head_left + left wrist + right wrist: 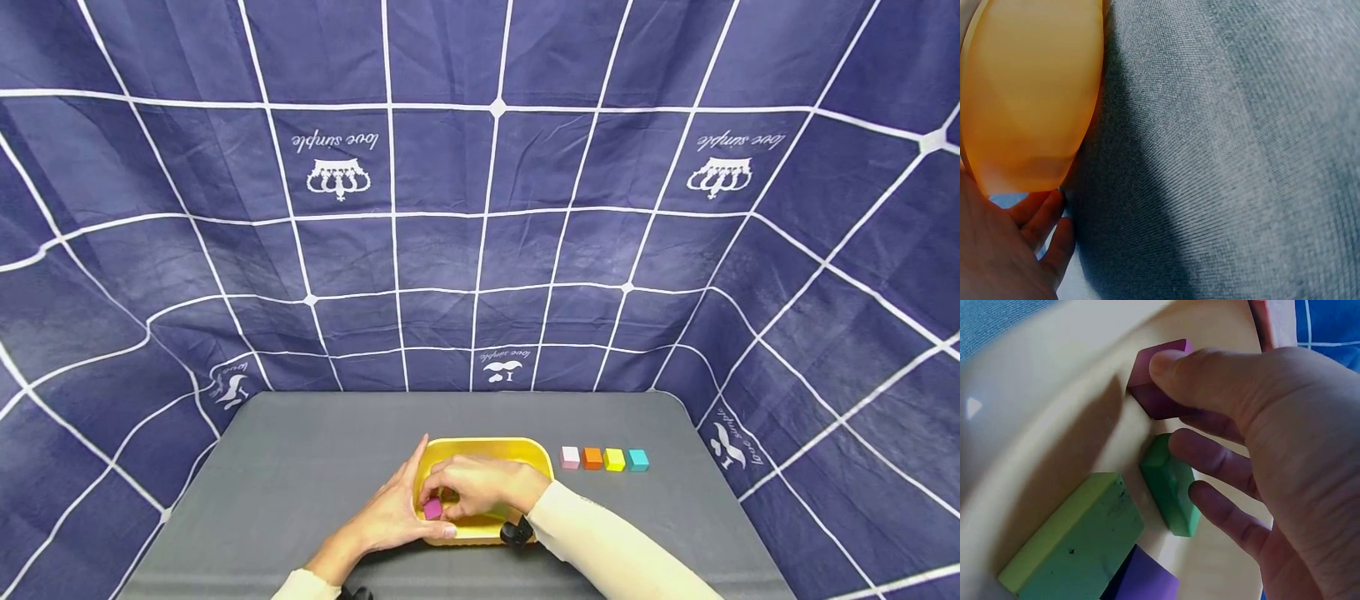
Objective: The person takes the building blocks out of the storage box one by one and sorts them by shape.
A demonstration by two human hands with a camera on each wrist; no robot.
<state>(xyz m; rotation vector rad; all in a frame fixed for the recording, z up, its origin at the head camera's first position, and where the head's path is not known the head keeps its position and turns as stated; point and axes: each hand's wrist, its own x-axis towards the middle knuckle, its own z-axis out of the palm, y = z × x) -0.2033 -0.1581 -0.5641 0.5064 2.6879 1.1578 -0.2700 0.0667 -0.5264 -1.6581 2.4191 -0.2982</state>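
Note:
A yellow plastic tub (525, 450) stands on the grey table. My left hand (393, 510) holds its left end, the thumb along the near rim and the fingers at the outer side. In the left wrist view the fingers (1044, 215) bend against the tub's lower edge. Inside the tub, my right hand (474, 485) pinches a magenta cube (1161, 378) between thumb and fingers, close to the left wall. Beneath those fingers lies a dark green block (1169, 481). A larger light green block (1079, 540) and a purple block (1146, 578) lie beside it.
Right of the tub, a row of cubes lies on the table: pale pink (570, 457), orange (592, 458), yellow (614, 459) and teal (638, 460). A blue cloth with white lines (442, 258) hangs behind the grey table (322, 450) and along its sides.

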